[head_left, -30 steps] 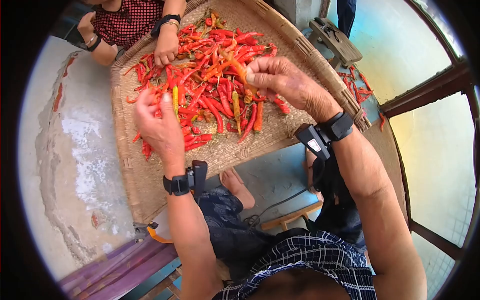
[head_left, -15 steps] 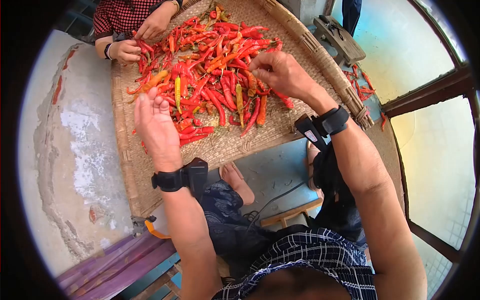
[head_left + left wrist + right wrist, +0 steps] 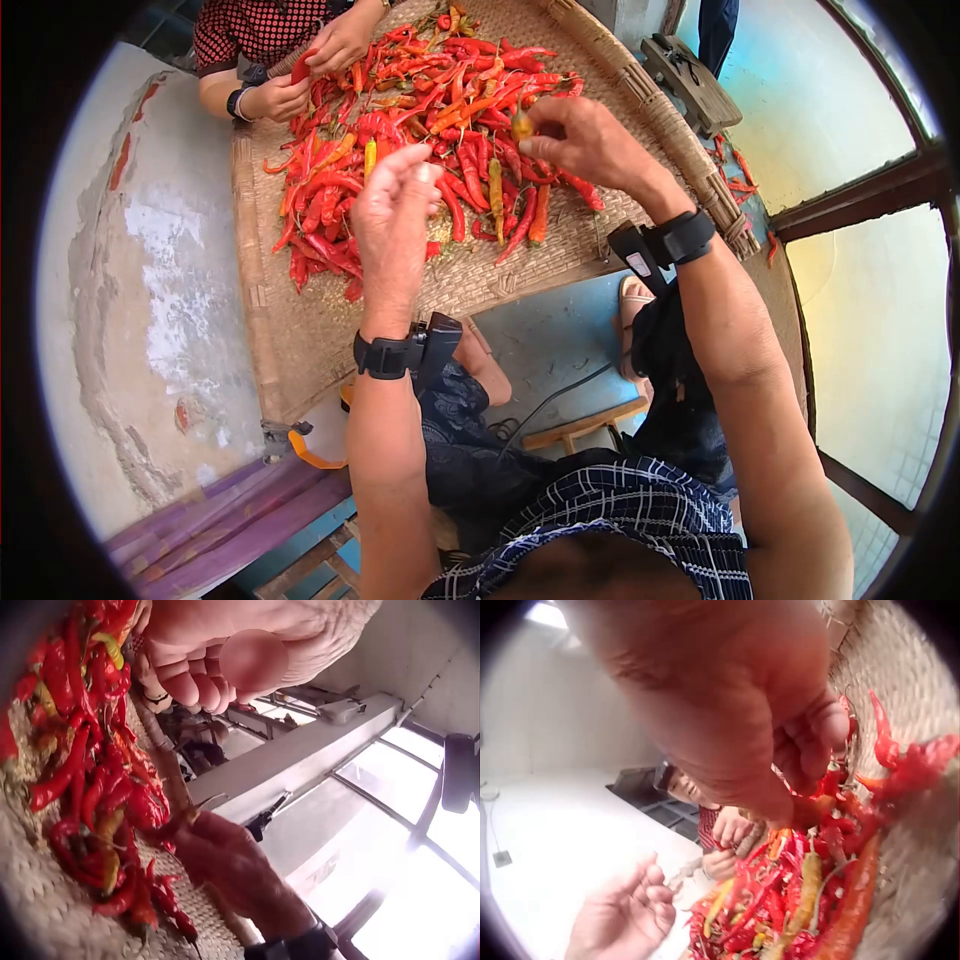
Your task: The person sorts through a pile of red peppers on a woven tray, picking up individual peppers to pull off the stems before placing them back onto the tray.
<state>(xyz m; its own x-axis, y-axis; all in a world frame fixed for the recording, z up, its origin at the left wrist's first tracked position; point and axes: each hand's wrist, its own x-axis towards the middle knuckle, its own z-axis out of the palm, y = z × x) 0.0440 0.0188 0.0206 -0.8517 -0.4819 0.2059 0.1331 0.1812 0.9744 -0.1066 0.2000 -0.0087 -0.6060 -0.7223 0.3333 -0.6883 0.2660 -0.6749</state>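
Note:
My right hand [image 3: 590, 145] pinches a chili pepper [image 3: 522, 125] between thumb and fingers over the right part of the pile. Its yellowish stem end shows in the head view; in the left wrist view the pepper [image 3: 176, 825] looks dark red with a thin stem. Holding nothing, my left hand [image 3: 395, 215] hovers over the near side of the chili pile [image 3: 330, 205], palm toward the right and fingers loosely bent. In the right wrist view this left hand [image 3: 622, 915] appears relaxed. Mostly red chilies, some orange or yellow, lie heaped on a woven tray [image 3: 285, 350].
Across the tray another person's hands [image 3: 340, 45] hold a red chili [image 3: 303, 66]. A raised woven rim [image 3: 640, 100] bounds the right side. Beyond it stand a wooden bench [image 3: 690, 85] and several chilies [image 3: 740, 165] on the floor. A bare wall [image 3: 160, 300] is at left.
My left hand has moved right, toward my right hand. The orange chili that my right hand held first is gone from it, and it now pinches another. The other person has lifted a red chili.

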